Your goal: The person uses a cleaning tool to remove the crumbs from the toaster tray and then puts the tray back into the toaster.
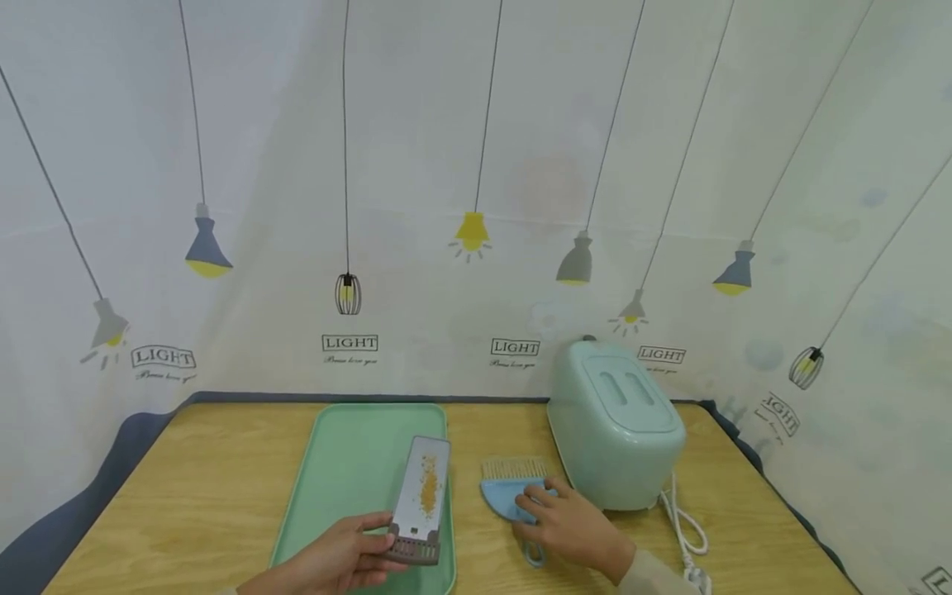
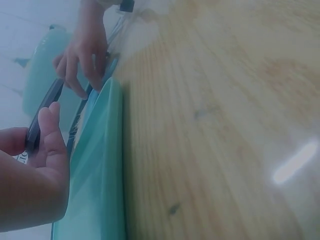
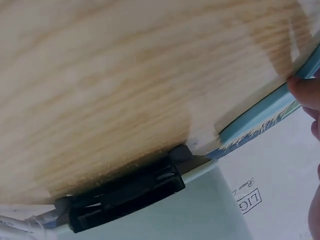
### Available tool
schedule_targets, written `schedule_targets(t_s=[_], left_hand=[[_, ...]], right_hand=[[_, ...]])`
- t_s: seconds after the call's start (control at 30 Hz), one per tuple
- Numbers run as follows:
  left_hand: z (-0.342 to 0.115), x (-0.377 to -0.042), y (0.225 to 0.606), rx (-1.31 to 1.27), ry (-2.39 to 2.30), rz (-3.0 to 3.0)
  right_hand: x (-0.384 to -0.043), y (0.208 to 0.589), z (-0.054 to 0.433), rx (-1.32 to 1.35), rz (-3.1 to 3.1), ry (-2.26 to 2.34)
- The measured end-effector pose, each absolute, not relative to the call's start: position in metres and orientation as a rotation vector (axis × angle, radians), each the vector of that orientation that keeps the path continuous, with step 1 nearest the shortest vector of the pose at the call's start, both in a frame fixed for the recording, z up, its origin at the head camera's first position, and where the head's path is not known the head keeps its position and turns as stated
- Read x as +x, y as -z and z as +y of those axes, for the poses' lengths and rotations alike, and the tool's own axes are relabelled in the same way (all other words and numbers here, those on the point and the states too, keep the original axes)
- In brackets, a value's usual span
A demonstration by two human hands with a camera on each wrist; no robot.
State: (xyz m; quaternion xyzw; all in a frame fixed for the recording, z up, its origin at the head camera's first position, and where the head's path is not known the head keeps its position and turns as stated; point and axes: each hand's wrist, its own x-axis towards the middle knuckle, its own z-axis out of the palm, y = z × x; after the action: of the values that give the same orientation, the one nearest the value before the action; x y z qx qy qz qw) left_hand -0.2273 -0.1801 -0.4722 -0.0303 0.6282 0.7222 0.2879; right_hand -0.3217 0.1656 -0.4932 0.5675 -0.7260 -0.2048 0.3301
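Observation:
My left hand point(image 1: 335, 554) grips the dark slotted end of a toaster crumb tray point(image 1: 409, 496), thumb on top and fingers beneath. Orange-brown crumbs point(image 1: 429, 487) lie scattered along its pale metal surface. The crumb tray is held over the right side of a green serving tray point(image 1: 349, 463). To the right, my right hand point(image 1: 580, 525) has its curled fingers on a blue half-round brush point(image 1: 502, 494) with pale bristles pointing away. In the right wrist view a fingertip meets the edge of the brush point(image 3: 260, 112), close to the tabletop.
A mint-green toaster point(image 1: 617, 446) stands behind my right hand, its white cord point(image 1: 680, 521) coiled beside it. The wooden table point(image 1: 193, 487) ends at a wall covering point(image 1: 416, 314) printed with hanging lamps.

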Motion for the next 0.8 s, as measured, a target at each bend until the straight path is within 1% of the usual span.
schedule_targets(t_s=[0.27, 0.53, 0.8], left_hand=[[-0.1836, -0.2265, 0.475, -0.1, -1.937, 1.662], [-0.1868, -0.2233, 0.4766, -0.12, -1.963, 1.666], [-0.1904, -0.2227, 0.4743, -0.133, -1.978, 1.657]], right_hand=[[-0.3234, 0.4919, 0.16, 1.531, -1.837, 0.597], [-0.3218, 0.4982, 0.1664, 1.567, -1.897, 0.373], [-0.32, 0.4953, 0.1647, 1.501, -2.041, 0.248]])
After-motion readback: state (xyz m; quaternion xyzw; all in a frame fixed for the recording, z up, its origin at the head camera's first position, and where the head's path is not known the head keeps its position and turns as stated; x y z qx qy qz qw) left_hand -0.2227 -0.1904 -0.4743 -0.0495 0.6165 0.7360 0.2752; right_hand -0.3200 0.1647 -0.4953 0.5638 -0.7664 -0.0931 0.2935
